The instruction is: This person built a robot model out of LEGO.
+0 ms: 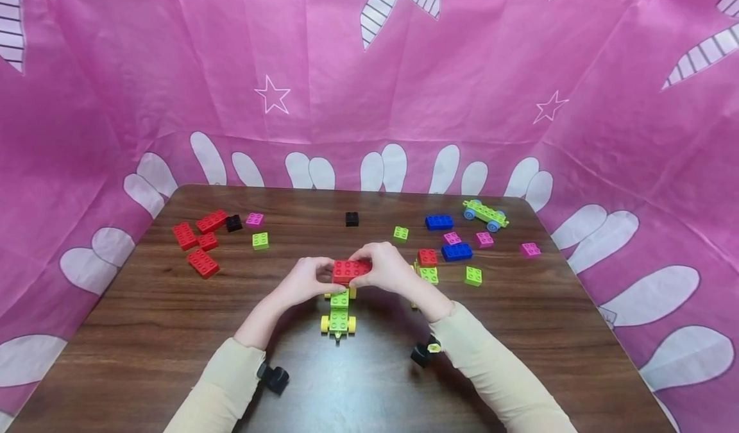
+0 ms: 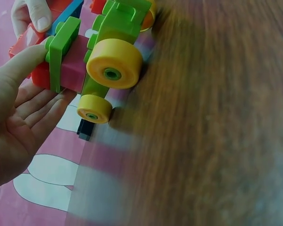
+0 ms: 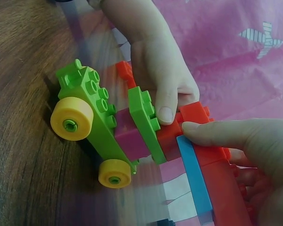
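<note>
A green wheeled base [image 1: 339,321] with yellow wheels stands on the table before me. Stacked on it are a pink brick [image 3: 131,134], a thin green brick [image 3: 144,122] and red bricks [image 1: 349,271]. A blue brick [image 3: 195,179] lies against the underside of the red ones, out to one side. My left hand [image 1: 303,282] pinches the red part of the stack, its thumb by the green brick and its fingers stretched along the far side. From the other side my right hand [image 1: 385,267] grips the red bricks, thumb at the blue brick's end.
Several red bricks [image 1: 203,263] lie at left, near a green brick [image 1: 260,240]. A black brick [image 1: 351,219] is at the back. On the right are blue bricks [image 1: 457,251], pink bricks [image 1: 484,240] and a green base with blue wheels [image 1: 485,215]. Another yellow-wheeled base [image 1: 428,275] is partly behind my right forearm.
</note>
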A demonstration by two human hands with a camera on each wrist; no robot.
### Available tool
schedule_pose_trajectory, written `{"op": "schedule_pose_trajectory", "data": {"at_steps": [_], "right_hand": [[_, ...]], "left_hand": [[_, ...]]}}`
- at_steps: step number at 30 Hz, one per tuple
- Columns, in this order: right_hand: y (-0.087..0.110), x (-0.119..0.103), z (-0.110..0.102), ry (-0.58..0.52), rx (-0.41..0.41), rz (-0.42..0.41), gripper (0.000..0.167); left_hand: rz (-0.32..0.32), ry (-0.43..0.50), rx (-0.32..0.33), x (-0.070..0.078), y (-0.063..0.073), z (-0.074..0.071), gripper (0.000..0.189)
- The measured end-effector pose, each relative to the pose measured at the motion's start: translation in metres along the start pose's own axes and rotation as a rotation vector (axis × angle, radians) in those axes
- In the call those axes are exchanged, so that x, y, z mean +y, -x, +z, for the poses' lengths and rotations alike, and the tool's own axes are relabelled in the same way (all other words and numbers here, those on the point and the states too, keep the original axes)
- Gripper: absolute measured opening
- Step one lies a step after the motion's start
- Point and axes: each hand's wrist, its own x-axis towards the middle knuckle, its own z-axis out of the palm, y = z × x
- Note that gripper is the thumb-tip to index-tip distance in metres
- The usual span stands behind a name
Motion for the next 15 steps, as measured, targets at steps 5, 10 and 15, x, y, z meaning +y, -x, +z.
{"op": "schedule_pose_trajectory", "data": {"at_steps": [5, 10, 15], "right_hand": [[-0.001, -0.001, 0.000, 0.001, -0.007, 0.001, 0.036], [-0.001, 0.000, 0.001, 0.003, -0.009, 0.006, 0.037], [-0.002, 0.000, 0.003, 0.006, -0.010, 0.005, 0.037]], "left_hand": [[0.009, 0.016, -0.059, -0.002, 0.002, -0.004, 0.048], [0.038, 0.011, -0.104, -0.004, 0.004, -0.009, 0.048], [0.053, -0.008, -0.107, -0.003, 0.004, -0.011, 0.043]]}}
